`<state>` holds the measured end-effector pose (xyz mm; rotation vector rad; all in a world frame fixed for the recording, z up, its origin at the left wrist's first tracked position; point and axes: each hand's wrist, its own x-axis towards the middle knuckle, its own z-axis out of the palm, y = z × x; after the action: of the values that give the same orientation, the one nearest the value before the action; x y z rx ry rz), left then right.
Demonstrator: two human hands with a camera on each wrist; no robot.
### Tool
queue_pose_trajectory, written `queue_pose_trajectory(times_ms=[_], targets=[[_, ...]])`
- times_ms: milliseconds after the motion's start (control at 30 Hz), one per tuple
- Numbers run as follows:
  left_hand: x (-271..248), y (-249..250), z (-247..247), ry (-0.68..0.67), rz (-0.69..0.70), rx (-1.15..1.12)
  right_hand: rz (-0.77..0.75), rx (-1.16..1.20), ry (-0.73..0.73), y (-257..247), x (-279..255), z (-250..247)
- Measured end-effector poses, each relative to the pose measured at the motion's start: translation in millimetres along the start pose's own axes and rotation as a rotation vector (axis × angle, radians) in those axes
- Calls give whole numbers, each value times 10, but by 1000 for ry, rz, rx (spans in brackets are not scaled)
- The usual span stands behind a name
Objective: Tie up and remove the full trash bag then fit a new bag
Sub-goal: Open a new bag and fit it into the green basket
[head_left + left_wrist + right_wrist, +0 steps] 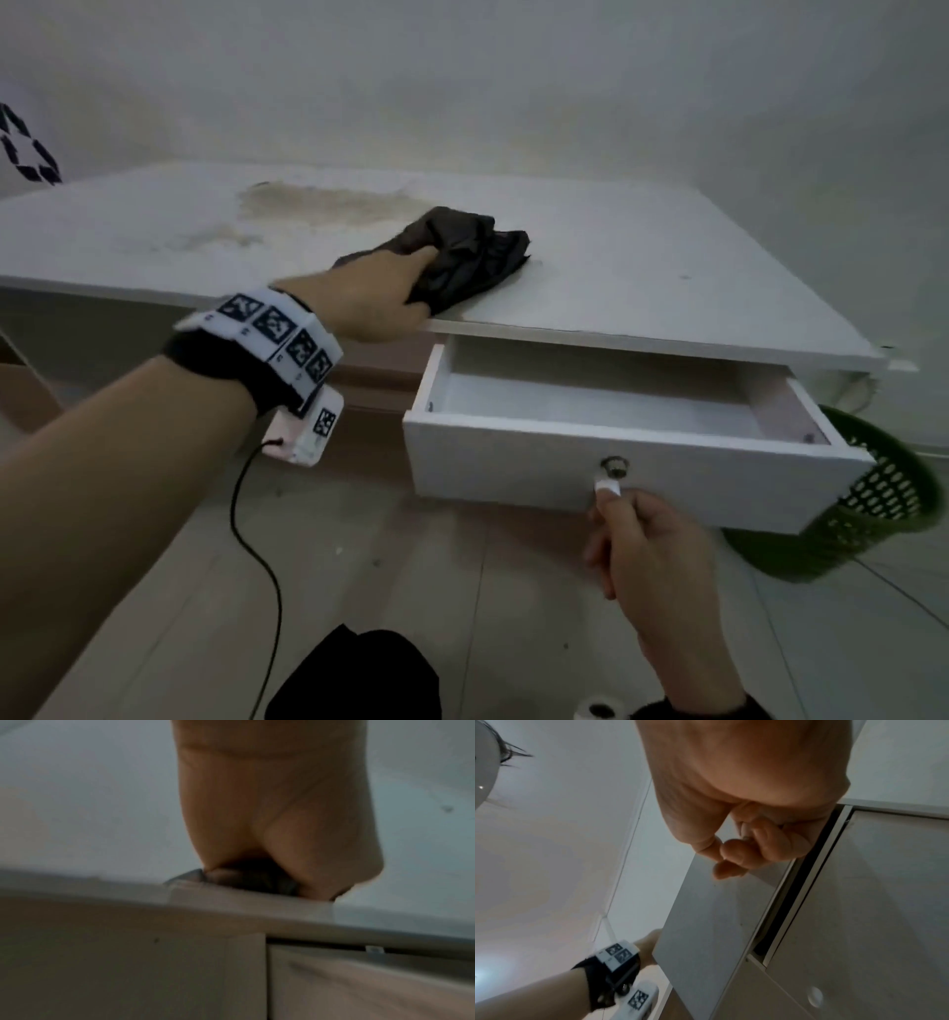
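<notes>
A crumpled black trash bag [472, 252] lies on the white desk top [642, 257] near its front edge. My left hand [405, 288] grips the bag's near end, thumb on top and fingers curled round it. In the left wrist view the bag [270, 882] shows as a dark fold under my left hand [277, 841]. My right hand [611, 501] pinches a small white tab [607, 484] hanging from the lock on the front of the open drawer [513, 462]. The right wrist view shows my right hand [734, 854] with fingers curled against the drawer front [706, 923].
The drawer's inside [590, 401] holds nothing that I can see. A green perforated basket [883, 498] stands on the floor under the desk's right end, partly hidden by the drawer. A black cable [257, 545] hangs from my left wrist. Pale floor tiles [462, 591] lie below.
</notes>
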<state>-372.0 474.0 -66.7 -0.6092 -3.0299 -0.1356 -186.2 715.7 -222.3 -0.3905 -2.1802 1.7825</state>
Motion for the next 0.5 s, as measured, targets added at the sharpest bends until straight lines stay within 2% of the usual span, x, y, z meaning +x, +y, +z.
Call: queue_pose_trajectory(times_ms=[100,300,500], targets=[[24,-127,88,-8,-67,-122,-39,-52,15,-65,355,130],[27,-223,173,30,12,-129,-25,-28,33,-144,1241,504],[40,-294,260,97,34,-151,-4,-10,51,-136,1624,636]])
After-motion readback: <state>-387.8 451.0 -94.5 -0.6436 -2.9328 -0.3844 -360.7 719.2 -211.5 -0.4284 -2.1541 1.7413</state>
